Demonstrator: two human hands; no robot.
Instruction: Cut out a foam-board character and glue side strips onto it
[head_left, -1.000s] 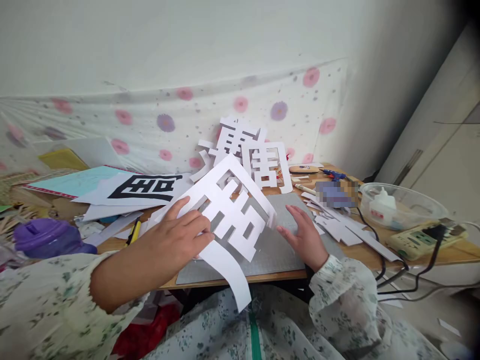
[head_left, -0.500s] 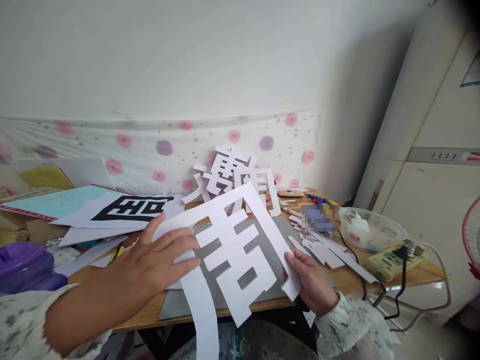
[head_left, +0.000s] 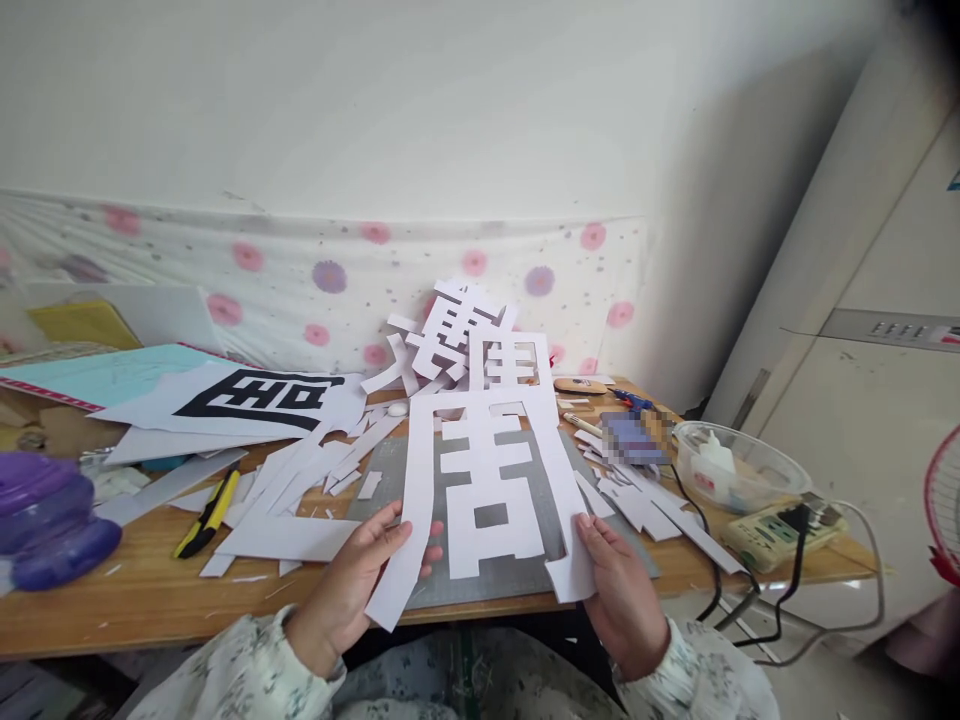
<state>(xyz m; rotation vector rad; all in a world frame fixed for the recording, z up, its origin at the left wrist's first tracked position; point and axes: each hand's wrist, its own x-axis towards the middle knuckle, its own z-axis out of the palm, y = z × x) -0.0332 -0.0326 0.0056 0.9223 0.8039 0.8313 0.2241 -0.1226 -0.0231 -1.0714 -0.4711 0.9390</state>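
Between my two hands is a white foam-board Chinese character cutout (head_left: pixel 495 490), tilted above the grey cutting mat (head_left: pixel 386 470). My left hand (head_left: pixel 349 580) is closed on the lower end of its left leg, thumb on top and fingertips showing past the inner edge. At the foot of the right leg, my right hand (head_left: pixel 621 580) pinches the board, thumb in front; its other fingers are hidden behind. More white character cutouts (head_left: pixel 457 330) lean in a pile against the wall behind. A paper sheet printed with a black character (head_left: pixel 266 400) lies to the left.
A yellow utility knife (head_left: pixel 208 512) lies left among white offcuts (head_left: pixel 292 535). A purple container (head_left: pixel 56 520) stands at the far left. On the right are a clear plastic bowl (head_left: pixel 739 470) with a white bottle, a power strip (head_left: pixel 776 530), cables and more scraps.
My left hand has moved from the cutout's upper left down to its left leg and taken hold there. The cutout has turned to sit straight in front of me. My right hand keeps its grip.
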